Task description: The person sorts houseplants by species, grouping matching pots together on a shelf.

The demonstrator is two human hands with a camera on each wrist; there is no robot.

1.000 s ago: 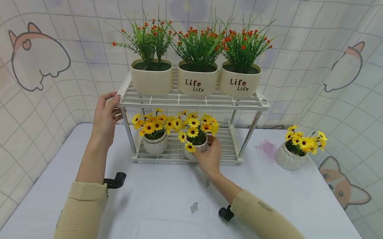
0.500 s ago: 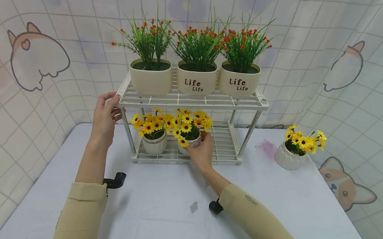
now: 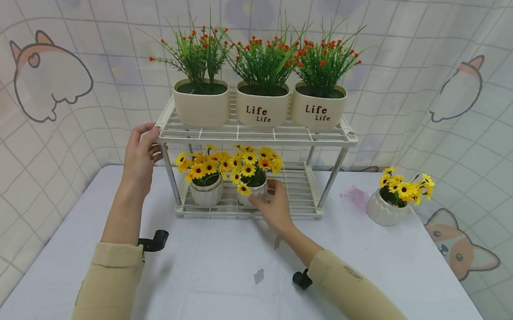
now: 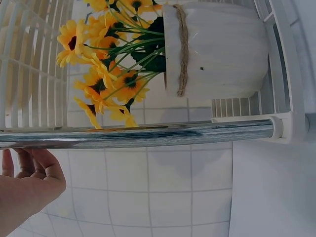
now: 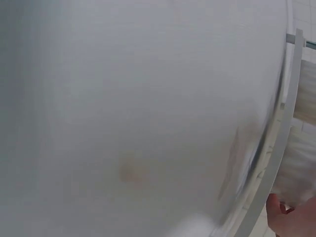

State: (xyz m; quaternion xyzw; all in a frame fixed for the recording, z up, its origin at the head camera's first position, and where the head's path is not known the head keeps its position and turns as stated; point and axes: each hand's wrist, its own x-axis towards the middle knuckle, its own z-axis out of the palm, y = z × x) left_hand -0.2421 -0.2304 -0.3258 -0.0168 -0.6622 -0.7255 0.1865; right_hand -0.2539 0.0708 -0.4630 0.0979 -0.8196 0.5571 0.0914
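Note:
In the head view my left hand [image 3: 139, 154] grips the upper left corner of a white two-tier rack [image 3: 257, 141], thumb on top and fingers curled below. The left wrist view shows these fingers [image 4: 47, 168] beside the metal post [image 4: 173, 134]. On the lower shelf, my right hand [image 3: 277, 208] is at the right side of a white pot [image 3: 254, 193] of yellow flowers. Its thumb is near the pot's front, and its loosely bent fingers stand off the side. Left of it stands another white pot [image 3: 207, 194] with yellow flowers and a twine band [image 4: 181, 49].
Three cream oval pots with red-flowered greenery, including the middle pot [image 3: 261, 107], line the upper shelf. A white fluted pot [image 3: 386, 210] of yellow flowers stands on the white-covered table [image 3: 215, 283] to the right. A tile-patterned curtain [image 3: 115, 27] hangs behind.
My right hand slid the flower pot left along the lower shelf, beside the other pot. Since then the hand has loosened and drawn slightly right. The left hand stays at the rack corner.

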